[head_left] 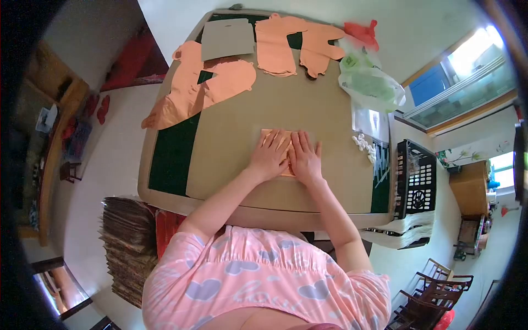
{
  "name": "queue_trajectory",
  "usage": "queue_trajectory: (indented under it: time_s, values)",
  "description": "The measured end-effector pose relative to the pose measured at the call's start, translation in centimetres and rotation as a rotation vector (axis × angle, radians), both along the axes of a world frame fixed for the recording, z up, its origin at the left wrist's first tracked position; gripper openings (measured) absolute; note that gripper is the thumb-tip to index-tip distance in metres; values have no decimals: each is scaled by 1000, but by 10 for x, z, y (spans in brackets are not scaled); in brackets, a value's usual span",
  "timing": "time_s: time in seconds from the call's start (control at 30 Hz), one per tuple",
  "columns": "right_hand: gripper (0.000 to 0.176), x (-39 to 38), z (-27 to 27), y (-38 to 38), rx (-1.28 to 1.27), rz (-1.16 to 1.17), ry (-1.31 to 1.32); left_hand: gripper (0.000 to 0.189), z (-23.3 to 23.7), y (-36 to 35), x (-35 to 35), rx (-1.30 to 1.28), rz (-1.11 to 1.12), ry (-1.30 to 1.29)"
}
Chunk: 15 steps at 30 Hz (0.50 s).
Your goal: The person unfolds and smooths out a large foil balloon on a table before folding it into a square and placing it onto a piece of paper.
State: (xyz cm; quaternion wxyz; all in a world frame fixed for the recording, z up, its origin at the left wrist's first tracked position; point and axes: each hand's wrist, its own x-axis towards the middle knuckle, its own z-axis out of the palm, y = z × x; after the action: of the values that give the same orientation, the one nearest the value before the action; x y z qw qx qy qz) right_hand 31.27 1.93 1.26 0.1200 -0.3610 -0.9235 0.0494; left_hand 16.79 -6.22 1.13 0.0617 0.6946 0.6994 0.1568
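Note:
A small rectangular piece of shiny copper-coloured foil (288, 172) lies flat on the brown board (236, 143) near the table's front. My left hand (269, 155) rests on it palm down, with fingers stretched forward. Beside it, my right hand (306, 159) lies flat over the piece's right side, its fingers also extended. The thumbs come close together at the middle. Much of the foil piece is hidden under both hands. Larger copper-coloured foil shapes (190, 91) spread over the table's back left, and more flat foil shapes (276, 52) lie at the back middle.
A grey card (228, 39) sits at the back. On the right are a clear plastic bag (371, 85), a red bag (363, 34), small white pieces (363, 144) and thin white sticks (380, 165). A black crate (418, 179) stands off the right edge; stacked sheets (129, 236) stand left.

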Motion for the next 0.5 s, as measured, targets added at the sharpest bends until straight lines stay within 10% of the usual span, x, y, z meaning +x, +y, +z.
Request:
queue_trajectory:
  time_s: [0.5]
  values:
    - [58, 10, 13, 3, -61, 67, -121, 84, 10, -6, 3, 70, -34, -11]
